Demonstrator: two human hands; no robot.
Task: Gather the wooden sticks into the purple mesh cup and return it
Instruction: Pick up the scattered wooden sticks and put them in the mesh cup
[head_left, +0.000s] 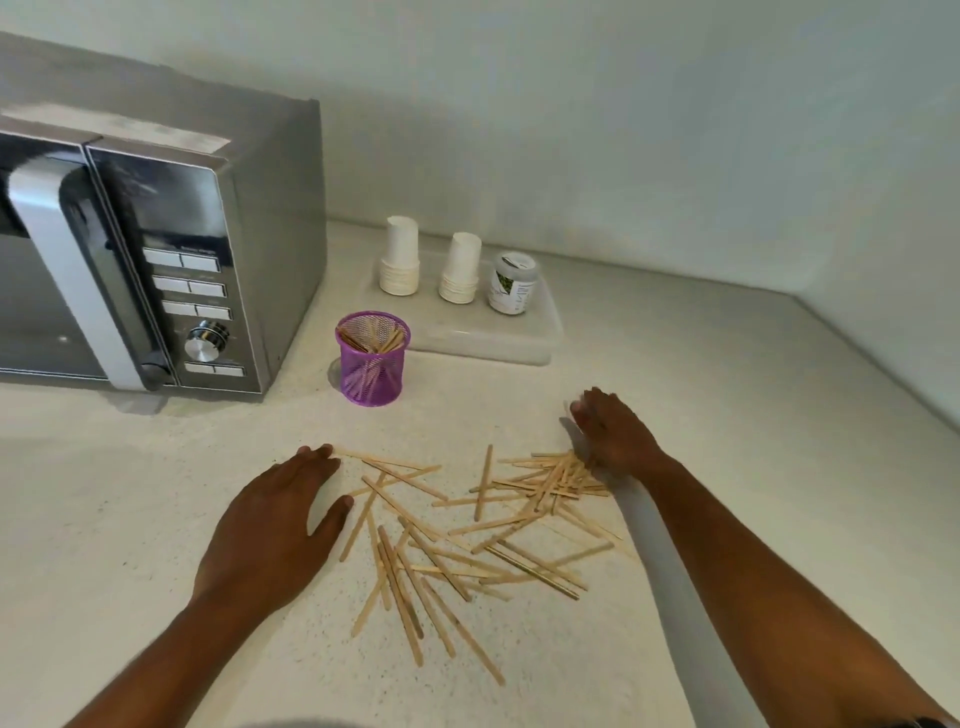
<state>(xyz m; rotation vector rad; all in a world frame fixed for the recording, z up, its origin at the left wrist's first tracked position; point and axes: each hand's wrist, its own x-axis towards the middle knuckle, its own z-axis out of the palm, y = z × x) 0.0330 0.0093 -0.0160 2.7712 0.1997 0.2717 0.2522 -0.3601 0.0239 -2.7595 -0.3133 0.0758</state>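
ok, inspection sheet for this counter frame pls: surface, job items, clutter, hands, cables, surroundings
Surface: pale speckled counter, corner spot.
Job's things: wooden sticks scattered loose between the hands; purple mesh cup upright beside the microwave, some sticks already inside.
Clutter: white tray holding two stacks of paper cups and a labelled jar.
Hands: left hand flat, palm down, at the pile's left edge; right hand fingers straight, set on edge against the pile's right side. Neither grips anything.
Cables: nothing seen.
Surroundings: silver microwave at left, door closed; plain walls behind.
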